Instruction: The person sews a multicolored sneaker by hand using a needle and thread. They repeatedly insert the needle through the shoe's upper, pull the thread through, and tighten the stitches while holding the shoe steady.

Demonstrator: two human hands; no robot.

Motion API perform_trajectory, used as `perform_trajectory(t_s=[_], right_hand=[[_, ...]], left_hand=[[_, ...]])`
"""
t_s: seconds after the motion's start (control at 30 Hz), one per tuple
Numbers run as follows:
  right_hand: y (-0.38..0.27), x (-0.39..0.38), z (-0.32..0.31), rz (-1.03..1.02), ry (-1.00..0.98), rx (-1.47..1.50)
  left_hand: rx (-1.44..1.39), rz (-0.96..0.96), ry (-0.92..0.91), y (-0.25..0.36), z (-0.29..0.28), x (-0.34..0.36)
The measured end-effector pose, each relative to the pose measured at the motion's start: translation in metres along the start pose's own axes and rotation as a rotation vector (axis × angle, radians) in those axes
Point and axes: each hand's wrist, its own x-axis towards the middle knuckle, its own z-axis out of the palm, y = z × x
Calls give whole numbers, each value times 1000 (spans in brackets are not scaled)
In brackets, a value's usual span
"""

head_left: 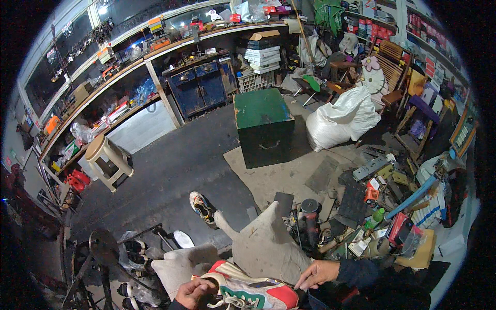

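Note:
Across my lap lies a sneaker [253, 291] in white, red and green with pale laces, its red toe pointing right. My left hand [192, 293] is closed at the shoe's left end, fingers curled together; whatever is in them is hidden. At the toe, my right hand [316, 274] pinches thumb and fingers together just above the sole's edge. What it pinches is too small to make out. Beneath the shoe, grey trousers [266, 243] cover my bent legs. One foot wears a multicoloured sneaker [202, 207] on the dark floor.
Left of me stands a black metal machine with a wheel [103, 245], beside several bagged shoes [137, 258]. Tools and scraps, including a green bottle [374, 218], clutter the right floor. Ahead are a green chest [263, 126], a white sack [343, 119] and a plastic stool [108, 160].

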Motion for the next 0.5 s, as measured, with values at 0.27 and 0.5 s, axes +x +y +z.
perform_trajectory(t_s=[0.27, 0.5], right_hand=[[1, 2, 5, -26, 29, -43], [-1, -1, 11, 84, 67, -68]], left_hand=[[93, -308, -517, -23, -7, 43], [347, -124, -535, -39, 25, 86]])
